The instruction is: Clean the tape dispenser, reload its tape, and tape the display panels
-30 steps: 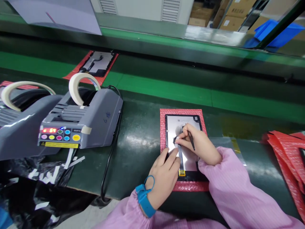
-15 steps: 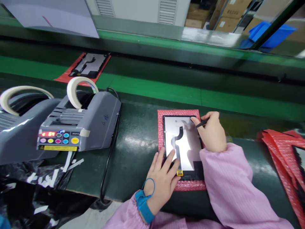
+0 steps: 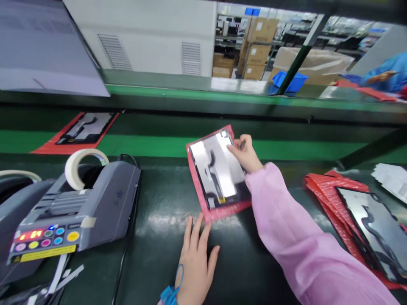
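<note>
My right hand (image 3: 245, 153) grips the far right edge of a tablet panel (image 3: 216, 171) lying on a red bubble-wrap sheet (image 3: 212, 213); panel and sheet are tilted up off the dark bench. A thin black tool shows between my right fingers. The panel has a silvery back with a black flex cable. My left hand (image 3: 196, 260) lies flat on the bench with fingers spread, just below the sheet's near edge, holding nothing. A blue wrist strap sits on that wrist.
A grey tape dispenser (image 3: 78, 214) with a roll of white tape stands at the left, its cable running beside it. Another panel on red wrap (image 3: 79, 131) lies on the green conveyor (image 3: 286, 150). A stack of red sheets with a panel (image 3: 365, 220) lies at the right.
My right hand moved to the panel's far edge and lifted panel and sheet, tilting them left. My left hand came off the panel and now rests flat on the bench. The view rose.
</note>
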Demonstrator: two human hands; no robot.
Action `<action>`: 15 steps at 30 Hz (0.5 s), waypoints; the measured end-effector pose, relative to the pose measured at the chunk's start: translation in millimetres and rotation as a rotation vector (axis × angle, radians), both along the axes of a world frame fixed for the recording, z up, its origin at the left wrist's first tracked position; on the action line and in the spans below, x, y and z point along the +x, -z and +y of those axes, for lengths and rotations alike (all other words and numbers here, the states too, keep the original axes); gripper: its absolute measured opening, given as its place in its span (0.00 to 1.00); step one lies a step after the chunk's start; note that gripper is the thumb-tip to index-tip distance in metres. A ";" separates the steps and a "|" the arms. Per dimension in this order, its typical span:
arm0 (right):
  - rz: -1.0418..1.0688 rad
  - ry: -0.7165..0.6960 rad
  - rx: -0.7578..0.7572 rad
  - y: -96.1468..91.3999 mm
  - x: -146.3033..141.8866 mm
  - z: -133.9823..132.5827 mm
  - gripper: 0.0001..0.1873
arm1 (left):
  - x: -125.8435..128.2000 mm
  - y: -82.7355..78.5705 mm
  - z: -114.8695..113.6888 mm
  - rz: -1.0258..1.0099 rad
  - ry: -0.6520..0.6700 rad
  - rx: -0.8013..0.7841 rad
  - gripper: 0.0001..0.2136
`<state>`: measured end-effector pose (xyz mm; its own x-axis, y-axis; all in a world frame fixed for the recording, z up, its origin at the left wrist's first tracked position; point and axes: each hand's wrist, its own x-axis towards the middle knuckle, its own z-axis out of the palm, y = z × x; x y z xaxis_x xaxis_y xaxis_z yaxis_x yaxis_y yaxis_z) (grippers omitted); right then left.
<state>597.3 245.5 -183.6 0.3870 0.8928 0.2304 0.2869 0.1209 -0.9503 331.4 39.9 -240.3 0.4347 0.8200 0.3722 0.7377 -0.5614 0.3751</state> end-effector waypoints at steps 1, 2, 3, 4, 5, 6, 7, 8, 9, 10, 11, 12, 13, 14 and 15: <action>0.000 0.042 0.035 -9.2 10.2 20.5 0.28 | -0.1 1.0 0.4 -0.014 -0.003 -0.002 0.20; -0.003 0.084 0.057 -17.4 21.4 38.4 0.27 | 0.0 2.1 0.8 -0.025 -0.004 -0.003 0.20; -0.010 0.118 0.065 -24.0 32.9 52.4 0.28 | 0.2 3.0 1.5 -0.033 -0.006 -0.002 0.21; -0.022 0.145 0.063 -28.6 43.7 61.5 0.28 | 0.3 3.8 2.5 -0.038 -0.009 0.000 0.21; -0.040 0.163 0.055 -30.9 53.0 64.8 0.30 | 0.3 4.5 3.7 -0.038 -0.009 0.002 0.21; -0.062 0.175 0.044 -31.0 60.4 61.9 0.31 | 0.1 5.0 5.3 -0.034 -0.008 0.004 0.21; -0.087 0.183 0.036 -29.2 65.4 52.8 0.31 | -0.6 5.4 7.1 -0.027 -0.004 0.003 0.21; -0.113 0.186 0.032 -25.7 68.4 37.7 0.31 | -1.8 6.0 9.0 -0.023 0.003 0.003 0.20; -0.141 0.183 0.029 -21.3 70.1 17.1 0.29 | -3.7 6.7 11.1 -0.021 0.015 -0.001 0.20; -0.170 0.173 0.026 -16.5 71.5 -8.1 0.27 | -5.9 7.7 13.5 -0.024 0.032 -0.008 0.20; -0.200 0.161 0.018 -11.9 74.0 -36.9 0.26 | -8.3 8.8 16.1 -0.033 0.052 -0.022 0.20; -0.233 0.151 0.003 -8.4 79.2 -68.2 0.25 | -10.1 9.9 18.8 -0.055 0.073 -0.041 0.19; -0.269 0.161 -0.021 -6.4 88.4 -101.3 0.25 | -10.7 10.6 21.7 -0.090 0.091 -0.074 0.18; -0.304 0.204 -0.051 -6.4 102.2 -135.3 0.26 | -9.2 10.5 24.2 -0.139 0.101 -0.124 0.17; -0.334 0.292 -0.082 -8.6 120.8 -169.3 0.27 | -4.7 9.2 25.9 -0.200 0.105 -0.196 0.16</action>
<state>718.1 76.2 -175.0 0.5417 0.7780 0.3183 0.5903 -0.0825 -0.8030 326.6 65.7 -249.4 0.4549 0.8392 0.2981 0.5803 -0.5332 0.6156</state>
